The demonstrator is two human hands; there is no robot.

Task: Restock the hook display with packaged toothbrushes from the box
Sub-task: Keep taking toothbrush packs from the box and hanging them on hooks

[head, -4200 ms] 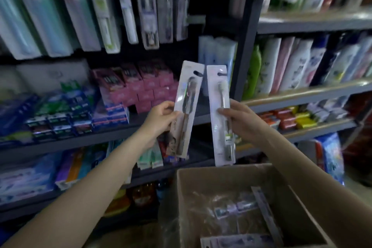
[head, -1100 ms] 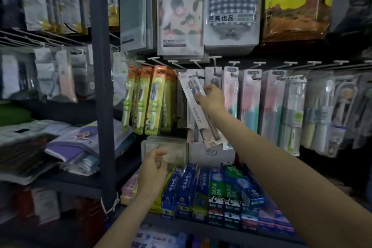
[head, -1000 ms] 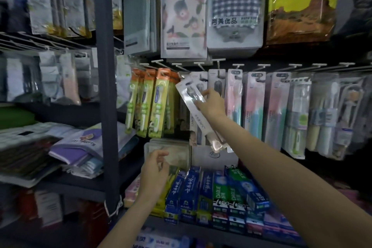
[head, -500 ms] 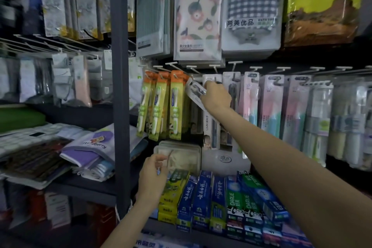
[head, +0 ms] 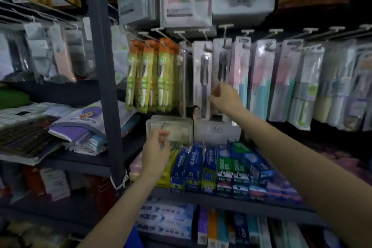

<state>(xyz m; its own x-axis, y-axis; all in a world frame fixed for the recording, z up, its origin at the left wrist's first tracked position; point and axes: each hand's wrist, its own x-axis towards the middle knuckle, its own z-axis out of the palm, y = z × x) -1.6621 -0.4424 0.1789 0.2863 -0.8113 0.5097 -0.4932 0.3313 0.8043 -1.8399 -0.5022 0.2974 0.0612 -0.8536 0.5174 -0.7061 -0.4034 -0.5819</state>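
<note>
Toothbrush pack [head: 203, 78] now hangs straight on its hook, released by the right hand [head: 224, 97], fingers curled loosely below it; left hand [head: 156, 152] pinches something small, unclear.

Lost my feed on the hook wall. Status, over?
Right hand loosely curled, empty, beside hung dark toothbrush pack. Left hand low at toothpaste boxes, grip unclear. Hooks unobstructed.
</note>
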